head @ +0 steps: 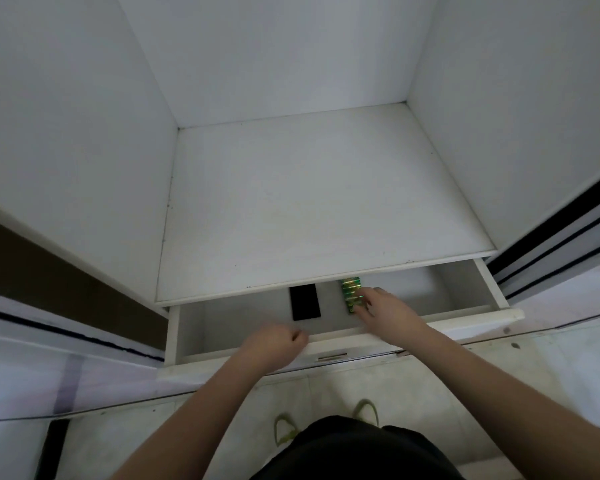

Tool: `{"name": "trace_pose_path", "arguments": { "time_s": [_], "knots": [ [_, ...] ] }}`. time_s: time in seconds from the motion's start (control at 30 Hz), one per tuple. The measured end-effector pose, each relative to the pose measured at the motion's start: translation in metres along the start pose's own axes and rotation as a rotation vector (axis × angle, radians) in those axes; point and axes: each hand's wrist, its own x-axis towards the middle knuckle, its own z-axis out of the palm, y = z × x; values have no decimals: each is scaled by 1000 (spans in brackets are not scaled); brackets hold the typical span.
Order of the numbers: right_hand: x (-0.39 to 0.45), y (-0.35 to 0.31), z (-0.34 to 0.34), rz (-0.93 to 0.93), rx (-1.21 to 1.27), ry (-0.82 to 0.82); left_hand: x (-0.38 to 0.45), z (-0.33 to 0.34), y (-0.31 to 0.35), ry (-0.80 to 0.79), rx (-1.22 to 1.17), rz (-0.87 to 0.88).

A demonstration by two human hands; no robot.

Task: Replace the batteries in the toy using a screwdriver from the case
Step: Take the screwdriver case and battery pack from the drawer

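Note:
A white drawer (329, 346) is pulled open at the bottom of a white wardrobe. Inside it lie a flat black case (305, 302) and, to its right, a pack of green batteries (351, 292). My right hand (385, 311) reaches into the drawer, and its fingers lie on the battery pack's right edge. Whether they grip it is hidden. My left hand (274, 344) is curled around the drawer's front edge, left of the case. No toy or screwdriver is in view.
A bare white shelf (319, 202) overhangs the back of the drawer, hiding part of its inside. Sliding door tracks (551, 244) flank the wardrobe on both sides. My feet in light green shoes (326, 424) stand on the tiled floor close to the drawer.

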Motion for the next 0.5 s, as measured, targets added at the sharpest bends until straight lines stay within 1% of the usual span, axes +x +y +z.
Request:
{"name": "trace_pose_path", "arguments": {
  "time_s": [0.03, 0.1, 0.17, 0.27, 0.33, 0.4, 0.5],
  "knots": [
    [2, 5, 3, 28, -4, -7, 1, 0, -1, -40, -45, 0],
    [2, 16, 10, 112, 0, -11, 5, 4, -4, -70, -130, -28],
    [-2, 22, 19, 189, -2, -17, 10, 14, -9, -77, -308, -85],
    [-13, 26, 33, 176, -128, -31, 16, 32, -11, -94, -588, -165],
    [-20, 28, 34, 189, -99, -32, 16, 40, -10, -102, -760, -233],
    [-26, 31, 36, 212, -45, -57, 15, 45, -11, -110, -842, -277],
    [-31, 33, 41, 200, -106, -122, 20, 46, -15, -79, -923, -329]
  ]
}}
